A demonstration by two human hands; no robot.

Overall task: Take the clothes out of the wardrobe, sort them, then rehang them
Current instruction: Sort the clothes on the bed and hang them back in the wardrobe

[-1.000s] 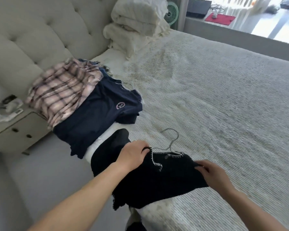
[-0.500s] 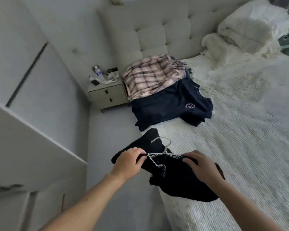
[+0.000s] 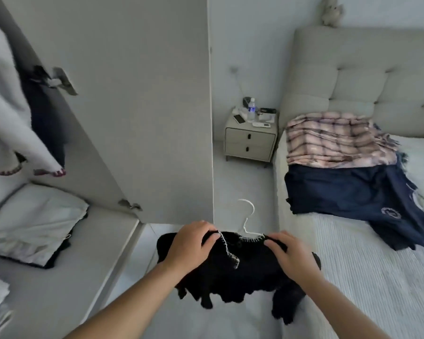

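Observation:
A black knit top [image 3: 233, 272] with white stitched trim hangs on a white wire hanger [image 3: 246, 216], held in the air between the bed and the wardrobe. My left hand [image 3: 190, 243] grips its left shoulder and my right hand [image 3: 289, 255] grips its right shoulder. The hanger's hook sticks up between my hands. The open wardrobe door [image 3: 137, 106] stands just ahead on the left. On the bed [image 3: 365, 277] lie a pink plaid shirt [image 3: 335, 140] and a navy T-shirt [image 3: 348, 192].
Inside the wardrobe at left hang a white fluffy garment [image 3: 8, 113] and a dark one [image 3: 47, 123], with folded pale cloth [image 3: 32, 223] on a shelf. A bedside table [image 3: 251, 140] with a bottle and phone stands by the headboard [image 3: 365, 77].
My view has swung left from the bed toward the wardrobe. Both hands have carried the black top on its hanger off the bed edge, now held over the floor.

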